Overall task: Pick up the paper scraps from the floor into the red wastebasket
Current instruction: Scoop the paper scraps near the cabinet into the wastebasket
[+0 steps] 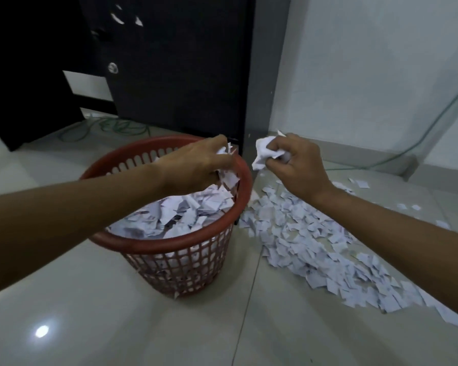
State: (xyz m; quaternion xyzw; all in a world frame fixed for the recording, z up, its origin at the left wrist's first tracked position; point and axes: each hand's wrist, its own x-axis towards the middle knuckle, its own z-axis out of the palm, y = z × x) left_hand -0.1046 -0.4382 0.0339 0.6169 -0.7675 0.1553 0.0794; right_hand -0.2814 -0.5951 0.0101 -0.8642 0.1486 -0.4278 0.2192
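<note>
fingers [224,161]: those of the left hand [196,165] curled round a clump of paper scraps above the basket's rim at its 2 o'clock; those of the right hand [296,165] clenched on a crumpled wad [265,153], just past the rim on the same side
red wastebasket [169,243]: upright on the floor [117,326]; heaped with scraps nearly to the rim
loose scraps [315,241]: a wide drift lay on the floor from the basket's 3 o'clock to its 5 o'clock
step: dropping both handfuls, I judged; the left stood ready to release; the right had yet to cross the rim
next: open the left over the heap; carry the right inward first; then go back for the drift; the basket looked close to overflowing
</note>
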